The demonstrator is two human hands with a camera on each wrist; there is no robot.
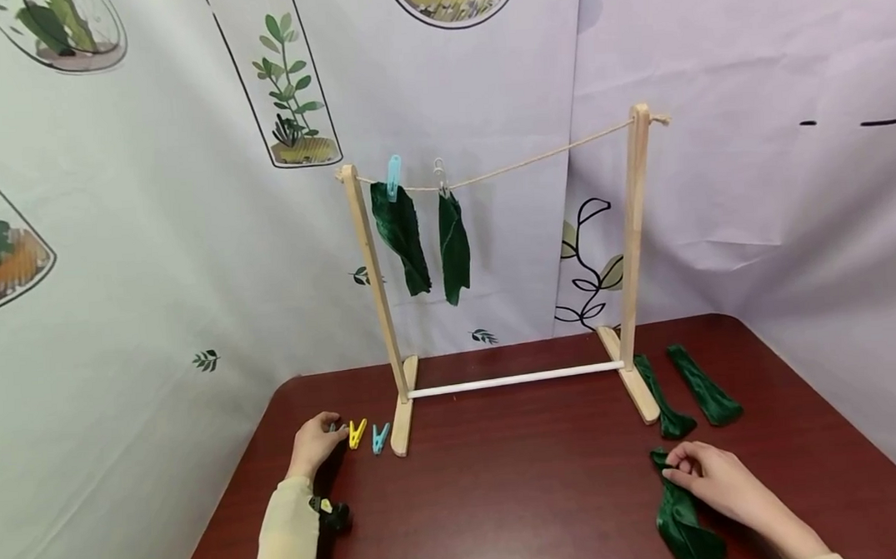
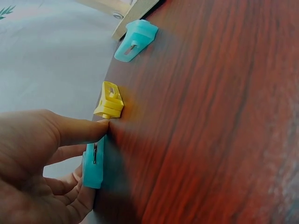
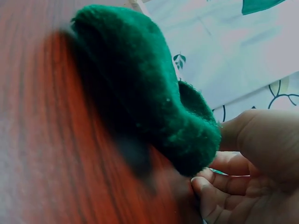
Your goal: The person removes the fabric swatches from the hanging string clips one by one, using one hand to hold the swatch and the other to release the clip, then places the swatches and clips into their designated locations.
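Observation:
At the left of the table my left hand (image 1: 317,442) holds a light-blue clothespin (image 2: 95,161) between thumb and fingers. Beside it a yellow clothespin (image 1: 356,433) and another light-blue clothespin (image 1: 380,438) stand on the table. At the right front, the thumb and fingers of my right hand (image 1: 715,476) pinch the upper end of a dark green velvety sock (image 1: 684,523), whose other end lies toward the table's front. In the right wrist view that sock (image 3: 140,88) looms large and hides part of the thumb.
A wooden drying rack (image 1: 634,246) with a string (image 1: 540,157) stands at the back. From the string hang two green socks, one under a blue clothespin (image 1: 393,178), the other under a pale clip (image 1: 440,176). Two more green socks (image 1: 704,385) lie by the rack's right foot.

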